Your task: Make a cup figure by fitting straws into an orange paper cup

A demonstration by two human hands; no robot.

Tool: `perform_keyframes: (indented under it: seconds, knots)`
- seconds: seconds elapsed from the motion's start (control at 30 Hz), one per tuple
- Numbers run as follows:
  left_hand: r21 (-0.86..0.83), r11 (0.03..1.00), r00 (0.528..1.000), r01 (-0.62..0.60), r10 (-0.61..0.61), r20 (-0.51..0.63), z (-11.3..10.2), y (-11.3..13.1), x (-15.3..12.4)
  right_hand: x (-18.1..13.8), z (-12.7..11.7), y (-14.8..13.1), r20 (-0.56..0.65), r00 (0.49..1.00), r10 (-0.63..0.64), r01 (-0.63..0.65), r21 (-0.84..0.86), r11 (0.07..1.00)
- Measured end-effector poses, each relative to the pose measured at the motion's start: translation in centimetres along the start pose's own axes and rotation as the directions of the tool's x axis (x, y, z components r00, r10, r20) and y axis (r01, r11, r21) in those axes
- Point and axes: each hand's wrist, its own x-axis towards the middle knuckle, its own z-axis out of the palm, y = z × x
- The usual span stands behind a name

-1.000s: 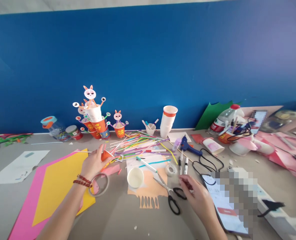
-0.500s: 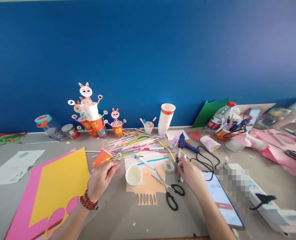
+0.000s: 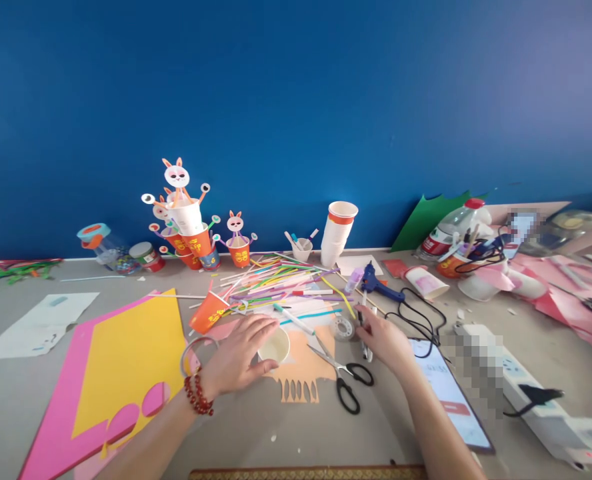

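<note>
My left hand (image 3: 241, 357), wearing red bead bracelets, reaches over the near-left side of a white paper cup (image 3: 279, 347). Its fingers are stretched out with the thumb apart, and whether it touches the cup is unclear. The cup stands on a peach paper sheet (image 3: 300, 373) with a slotted edge. Curled fingers of my right hand (image 3: 387, 339) grip a dark pen (image 3: 361, 317) beside another, whitish pen (image 3: 373, 321). Black-handled scissors (image 3: 349, 383) lie half spread between the hands, and a clear tape roll (image 3: 343, 327) is just left of my right fingers.
Behind are many coloured sticks (image 3: 286, 280), a tipped orange cup (image 3: 209, 313), rabbit-faced cups (image 3: 196, 241) and stacked cups (image 3: 337, 233). On the right lie a blue glue gun (image 3: 376, 283) with its cord, a phone (image 3: 449, 400) and a power strip (image 3: 531, 400). Yellow paper (image 3: 131, 360) lies left.
My left hand has moved right from beside the tipped orange cup to the white cup, its fingers spreading. My right hand stays at the pens. The view has shifted slightly.
</note>
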Motion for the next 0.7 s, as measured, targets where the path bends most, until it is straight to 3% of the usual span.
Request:
perform_keyframes:
  seconds: [0.07,0.13,0.17,0.23,0.27,0.3,0.33,0.4,0.47,0.53,0.57,0.7]
  knots:
    - [0.006,1.0,1.0,-0.001,0.001,0.026,0.2,-0.2,0.0,-0.3,-0.5,0.7,-0.025,0.999,-0.028,0.03,0.108,0.994]
    - [0.017,1.0,0.999,0.002,-0.003,0.046,0.3,-0.3,-0.1,-1.1,-0.9,1.2,-0.068,0.996,-0.056,0.078,0.383,0.92]
    - [0.021,1.0,0.999,0.003,-0.005,0.054,0.4,-0.3,-0.1,-1.8,-1.1,1.3,-0.095,0.993,-0.065,0.108,0.576,0.811]
    - [0.026,1.0,0.998,0.002,-0.004,0.066,0.4,-0.2,-0.1,-3.4,-1.2,1.0,-0.13,0.986,-0.103,0.164,0.854,0.494]
    - [0.026,1.0,0.998,0.003,-0.004,0.067,0.4,-0.2,-0.1,-4.4,-1.1,0.6,-0.162,0.979,-0.125,0.197,0.91,0.364]
    - [0.024,1.0,0.998,0.004,-0.006,0.066,0.4,-0.2,-0.1,-5.4,-0.9,-0.1,-0.167,0.975,-0.147,0.204,0.934,0.293]
    - [0.019,1.0,0.998,0.007,-0.008,0.065,0.3,-0.2,0.0,-6.5,-0.6,-1.0,-0.173,0.971,-0.165,0.214,0.938,0.274]
    - [-0.003,1.0,0.998,0.021,-0.02,0.066,0.3,-0.2,0.1,-8.4,0.3,-3.3,-0.116,0.964,-0.241,0.204,0.9,0.385]
    - [-0.034,0.998,0.997,0.048,-0.046,0.067,0.1,-0.1,0.3,-9.8,1.4,-5.9,-0.131,0.926,-0.355,0.31,0.801,0.512]
    - [-0.067,0.995,0.995,0.079,-0.074,0.066,-0.1,-0.1,0.5,-10.5,2.7,-8.5,-0.24,0.838,-0.49,0.523,0.609,0.597]
    - [-0.077,0.993,0.993,0.092,-0.086,0.075,-0.2,0.0,0.6,-10.6,3.3,-9.7,-0.301,0.783,-0.544,0.613,0.52,0.594]
    - [-0.109,0.988,0.991,0.112,-0.102,0.092,-0.4,0.0,0.7,-10.2,5.8,-13.0,-0.33,0.648,-0.687,0.762,0.302,0.573]
